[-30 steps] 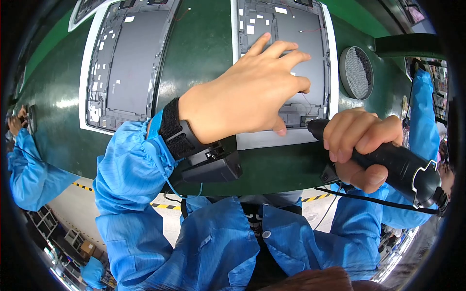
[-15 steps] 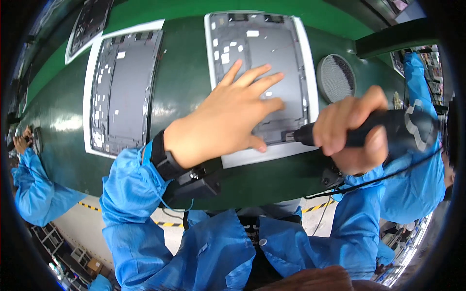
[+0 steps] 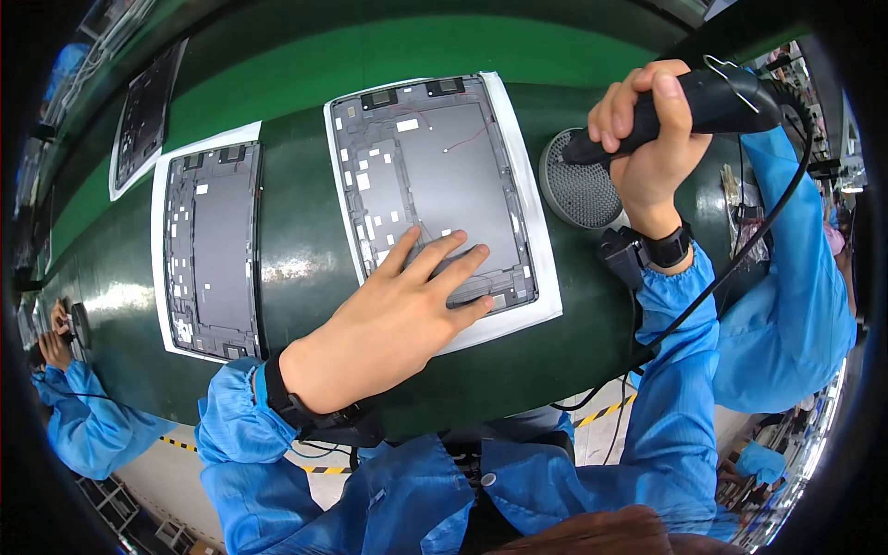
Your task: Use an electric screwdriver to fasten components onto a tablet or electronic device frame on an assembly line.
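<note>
My left hand [image 3: 393,310] lies with spread fingers on the lower part of a flat grey device housing [image 3: 453,185]. The housing has white patches, thin red wires and dark parts along its edges, and rests on a white sheet [image 3: 546,301]. My right hand [image 3: 659,139] is wrapped round a black electric screwdriver [image 3: 726,102] with a wire hook and a cable. The screwdriver's tip end points left, over the round grey dish [image 3: 581,199] with a dimpled or perforated surface. Whether a screw is on the tip, I cannot make out.
A second similar housing [image 3: 222,250] lies on its sheet to the left, and a third [image 3: 148,116] beyond it, on the green work surface [image 3: 296,222]. The black cable [image 3: 740,259] runs past my right forearm. People in blue sleeves sit at both sides [image 3: 786,305].
My right hand has carried the screwdriver from the housing's lower right corner up to the round dish. My left hand stays spread on the housing, now nearer its lower edge. The view has shifted.
</note>
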{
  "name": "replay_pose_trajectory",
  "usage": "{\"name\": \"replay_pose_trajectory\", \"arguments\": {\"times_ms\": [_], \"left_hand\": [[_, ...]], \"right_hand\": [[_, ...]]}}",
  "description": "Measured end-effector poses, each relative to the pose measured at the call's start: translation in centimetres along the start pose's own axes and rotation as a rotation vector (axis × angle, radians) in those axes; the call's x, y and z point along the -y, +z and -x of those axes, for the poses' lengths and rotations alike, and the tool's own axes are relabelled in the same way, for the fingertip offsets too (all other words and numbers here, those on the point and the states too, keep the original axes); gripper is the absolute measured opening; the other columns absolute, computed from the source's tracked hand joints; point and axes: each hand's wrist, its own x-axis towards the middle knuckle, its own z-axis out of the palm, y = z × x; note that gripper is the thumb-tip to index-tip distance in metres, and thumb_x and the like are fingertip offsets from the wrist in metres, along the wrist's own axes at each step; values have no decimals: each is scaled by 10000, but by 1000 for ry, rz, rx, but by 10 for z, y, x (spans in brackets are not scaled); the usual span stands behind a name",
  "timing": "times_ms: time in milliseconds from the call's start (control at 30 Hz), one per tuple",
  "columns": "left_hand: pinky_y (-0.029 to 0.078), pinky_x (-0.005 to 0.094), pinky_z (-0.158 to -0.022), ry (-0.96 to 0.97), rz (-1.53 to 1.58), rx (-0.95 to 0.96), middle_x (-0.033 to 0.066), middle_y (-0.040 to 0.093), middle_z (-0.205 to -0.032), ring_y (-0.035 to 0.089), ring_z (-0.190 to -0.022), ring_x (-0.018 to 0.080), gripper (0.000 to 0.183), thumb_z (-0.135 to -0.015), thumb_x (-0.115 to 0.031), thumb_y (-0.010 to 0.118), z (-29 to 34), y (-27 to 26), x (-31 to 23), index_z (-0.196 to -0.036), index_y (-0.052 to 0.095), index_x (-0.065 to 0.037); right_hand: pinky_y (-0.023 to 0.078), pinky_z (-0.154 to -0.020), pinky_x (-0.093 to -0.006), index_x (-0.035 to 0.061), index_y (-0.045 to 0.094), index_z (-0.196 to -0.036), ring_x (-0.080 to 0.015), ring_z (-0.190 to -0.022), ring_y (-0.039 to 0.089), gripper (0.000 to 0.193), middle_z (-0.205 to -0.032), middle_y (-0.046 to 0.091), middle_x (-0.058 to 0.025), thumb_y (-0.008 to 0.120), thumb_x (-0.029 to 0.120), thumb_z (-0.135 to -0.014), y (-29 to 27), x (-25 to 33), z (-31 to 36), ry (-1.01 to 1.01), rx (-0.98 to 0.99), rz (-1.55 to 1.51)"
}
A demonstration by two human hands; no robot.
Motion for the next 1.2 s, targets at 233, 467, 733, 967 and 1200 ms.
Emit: {"name": "replay_pose_trajectory", "arguments": {"times_ms": [233,467,733,967,1200], "left_hand": [[350,561,-1153,-21,48,-1,133,468,-1471,389,-1408,348,405,-811,-115,699,-2,1,1,-1215,698,-149],[355,555,-1152,-24,60,-23,130,475,-1465,397,-1402,344,398,-804,-112,717,0,3,1,-1200,702,-144],[330,562,-1161,-16,41,-27,100,495,-1458,428,-1375,324,435,-779,-158,755,-1,4,3,-1208,686,-138],[274,603,-1176,-15,129,-83,35,531,-1404,466,-1322,283,502,-762,-241,786,-1,8,14,-1237,658,-142],[309,616,-1156,-6,167,-140,56,548,-1359,481,-1282,296,475,-742,-181,797,-1,15,18,-1198,687,-107]], "right_hand": [[422,-445,-314,19,555,-916,-150,-417,439,201,-553,482,-77,532,207,-983,1,-4,4,5,24,134],[445,-425,-320,-1,572,-883,-162,-402,475,166,-536,518,-91,614,148,-942,0,-6,4,-11,-11,42],[441,-425,-315,3,560,-886,-159,-409,479,187,-542,518,-93,616,171,-946,5,-4,6,5,24,77],[455,-538,-342,51,509,-1017,-175,-500,478,299,-636,493,-70,437,341,-1026,-1,41,27,31,241,-224],[484,-504,-307,70,463,-993,-156,-506,539,342,-672,562,-61,592,386,-972,19,68,91,128,432,-122]]}}
